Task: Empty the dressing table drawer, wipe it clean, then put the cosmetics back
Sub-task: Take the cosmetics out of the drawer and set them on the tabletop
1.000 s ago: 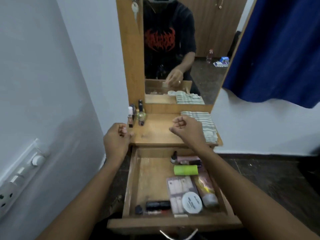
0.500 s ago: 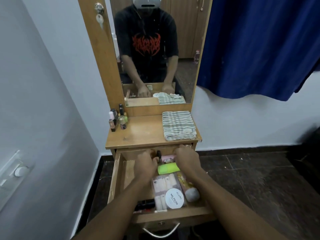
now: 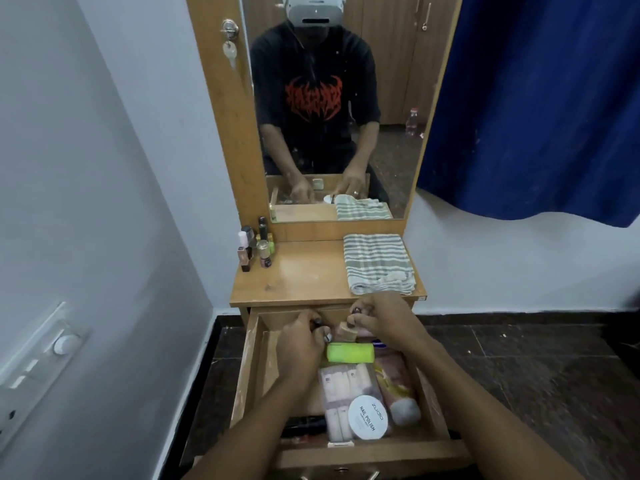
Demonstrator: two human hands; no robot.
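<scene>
The wooden drawer [image 3: 252, 368] of the dressing table is pulled out and holds cosmetics. At its back, my left hand [image 3: 300, 348] grips a small dark bottle [image 3: 317, 325]. My right hand [image 3: 382, 318] pinches a small beige bottle [image 3: 347, 333] by its top. In front of them lie a bright green tube [image 3: 350, 352], a pink-yellow tube [image 3: 396, 386], a pack of pale nail tips [image 3: 341, 389], a round white nail polish remover tub [image 3: 367, 416] and dark lipsticks [image 3: 304, 426].
Several small bottles [image 3: 256, 247] stand at the tabletop's [image 3: 298, 275] back left corner. A folded green-striped cloth [image 3: 379, 268] lies on its right side. A mirror [image 3: 332, 109] rises behind, a blue curtain [image 3: 540, 98] hangs at the right, and a wall switchboard [image 3: 38, 365] is at the left.
Both hands dropped from the tabletop into the back of the drawer and took hold of small bottles. The view pulled back and shifted left.
</scene>
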